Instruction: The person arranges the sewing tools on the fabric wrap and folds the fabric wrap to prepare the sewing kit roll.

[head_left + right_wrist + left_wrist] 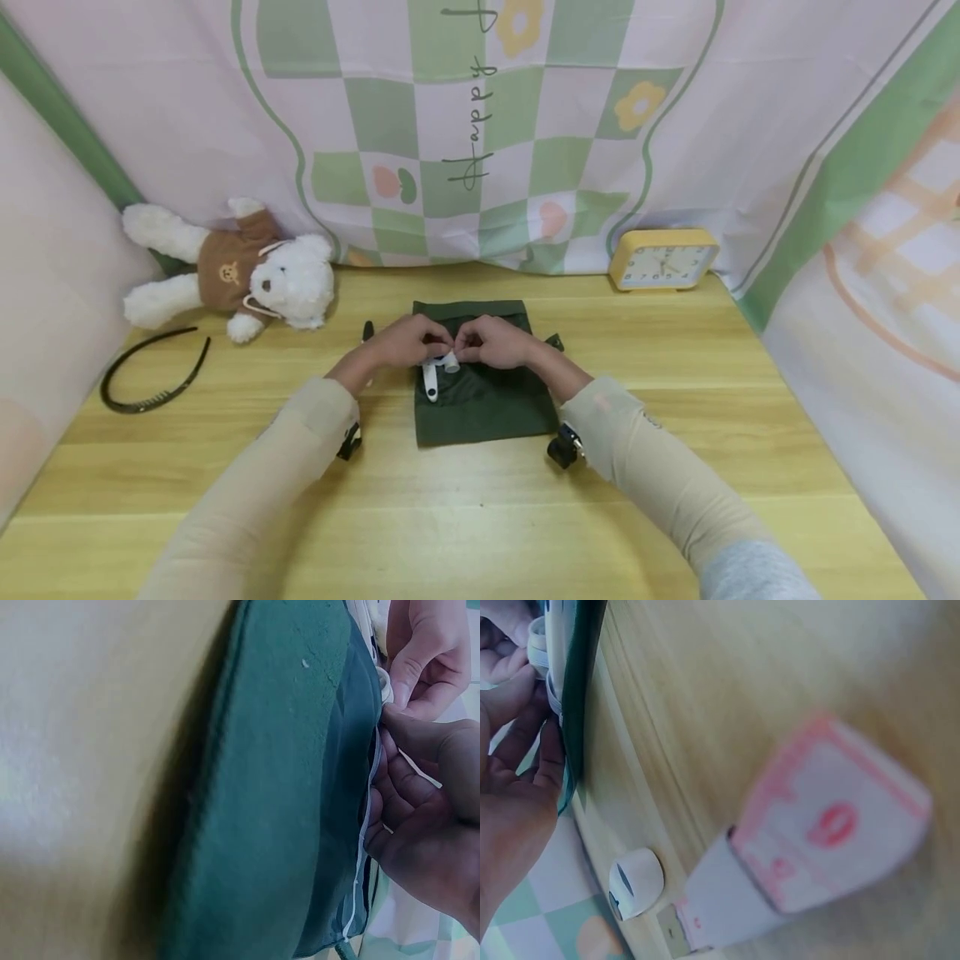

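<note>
A dark green cloth pouch [495,408] lies spread on the table. Over its upper left part the two hands meet, fingertips almost touching. My left hand [411,340] and my right hand [498,342] both pinch at a small white roll [451,362], which shows as a pale ring [385,685] in the right wrist view. The exact grip is partly hidden by the fingers. Just below them a slim white tool [431,383] with a dark dot at its end lies on the pouch. A thin white cord [358,862] runs along the cloth beside the right fingers.
A tape measure [832,825] with pink numbers lies partly unrolled near the left wrist, beside a white roll [636,883]. A black-tipped item [368,331] is left of the pouch. Farther out are a headband [153,402], a plush bear [296,279] and a yellow clock [666,260].
</note>
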Demonstrator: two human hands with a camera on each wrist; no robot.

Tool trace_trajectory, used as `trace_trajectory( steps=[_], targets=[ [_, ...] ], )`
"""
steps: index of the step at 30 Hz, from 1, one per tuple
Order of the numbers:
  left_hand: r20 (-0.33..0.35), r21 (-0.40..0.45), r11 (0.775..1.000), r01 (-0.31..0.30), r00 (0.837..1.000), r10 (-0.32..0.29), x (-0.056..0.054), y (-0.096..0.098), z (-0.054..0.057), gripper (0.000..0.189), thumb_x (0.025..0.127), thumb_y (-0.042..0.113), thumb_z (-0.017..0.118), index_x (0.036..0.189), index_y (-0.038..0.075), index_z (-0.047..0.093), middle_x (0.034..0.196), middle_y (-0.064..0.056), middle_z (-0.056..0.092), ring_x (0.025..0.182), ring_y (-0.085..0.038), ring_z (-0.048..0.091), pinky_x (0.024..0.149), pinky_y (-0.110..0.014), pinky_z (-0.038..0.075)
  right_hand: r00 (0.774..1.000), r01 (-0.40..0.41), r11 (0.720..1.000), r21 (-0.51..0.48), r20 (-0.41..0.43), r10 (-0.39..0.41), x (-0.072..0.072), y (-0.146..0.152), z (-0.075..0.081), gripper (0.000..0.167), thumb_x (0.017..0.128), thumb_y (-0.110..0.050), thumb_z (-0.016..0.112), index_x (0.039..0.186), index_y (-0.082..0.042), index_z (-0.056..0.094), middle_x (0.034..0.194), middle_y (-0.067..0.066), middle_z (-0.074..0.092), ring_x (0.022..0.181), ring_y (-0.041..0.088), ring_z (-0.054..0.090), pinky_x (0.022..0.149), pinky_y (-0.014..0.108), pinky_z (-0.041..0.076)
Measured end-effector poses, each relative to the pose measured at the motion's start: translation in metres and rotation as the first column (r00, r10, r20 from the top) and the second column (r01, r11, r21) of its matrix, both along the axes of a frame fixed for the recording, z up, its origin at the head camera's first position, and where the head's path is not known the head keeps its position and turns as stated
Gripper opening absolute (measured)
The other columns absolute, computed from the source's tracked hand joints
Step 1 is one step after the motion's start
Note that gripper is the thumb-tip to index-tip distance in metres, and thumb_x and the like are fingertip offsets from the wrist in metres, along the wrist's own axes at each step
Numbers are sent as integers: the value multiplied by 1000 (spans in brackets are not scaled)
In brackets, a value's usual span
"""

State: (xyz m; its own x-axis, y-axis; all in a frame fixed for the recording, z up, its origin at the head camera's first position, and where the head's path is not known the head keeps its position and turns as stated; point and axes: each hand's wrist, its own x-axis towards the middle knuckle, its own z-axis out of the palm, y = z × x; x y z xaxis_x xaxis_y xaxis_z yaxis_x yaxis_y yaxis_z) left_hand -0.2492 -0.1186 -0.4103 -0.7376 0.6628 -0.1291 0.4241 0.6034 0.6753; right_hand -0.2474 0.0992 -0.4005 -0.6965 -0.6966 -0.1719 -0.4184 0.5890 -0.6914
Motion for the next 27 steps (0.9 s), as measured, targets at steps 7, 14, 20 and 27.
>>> trace_trajectory(
  steps=[7, 14, 20, 27],
  targets=[
    [-14, -2, 1000, 4, 1000, -4, 1, 0, 2, 22, 104, 13, 58, 117, 8, 76, 110, -3, 73, 87, -14, 62, 81, -33, 51, 1000, 4, 1000, 10, 4, -4, 0, -1, 0, 8, 101, -10, 64, 101, -6, 71, 97, 4, 69, 85, 16, 59, 78, 31, 50],
    [-69, 72, 989, -127, 989, 132, 1, -15, 11, 20, 103, 16, 63, 114, 5, 75, 110, -7, 73, 99, -21, 66, 87, -41, 53, 1000, -10, 1000, 4, 0, 10, -3, 4, -2, 7, 99, -12, 68, 101, -7, 71, 95, 2, 69, 84, 15, 61, 76, 30, 51],
    [-75, 68, 945, -319, 943, 324, 4, -50, 18, 23, 99, 14, 67, 117, -1, 71, 106, -13, 71, 100, -31, 66, 84, -45, 54, 999, -40, 999, -20, -8, 40, -3, 10, -3, 9, 96, -11, 72, 102, -5, 71, 95, 3, 69, 86, 14, 64, 77, 31, 53],
    [-59, 20, 905, -424, 903, 425, 7, -81, 13, 30, 95, 12, 71, 120, -5, 67, 109, -22, 68, 95, -34, 65, 77, -42, 56, 999, -47, 998, -32, -11, 46, -6, 20, -3, 11, 93, -11, 75, 102, -4, 72, 93, 3, 70, 86, 15, 64, 77, 32, 54]
  ],
)
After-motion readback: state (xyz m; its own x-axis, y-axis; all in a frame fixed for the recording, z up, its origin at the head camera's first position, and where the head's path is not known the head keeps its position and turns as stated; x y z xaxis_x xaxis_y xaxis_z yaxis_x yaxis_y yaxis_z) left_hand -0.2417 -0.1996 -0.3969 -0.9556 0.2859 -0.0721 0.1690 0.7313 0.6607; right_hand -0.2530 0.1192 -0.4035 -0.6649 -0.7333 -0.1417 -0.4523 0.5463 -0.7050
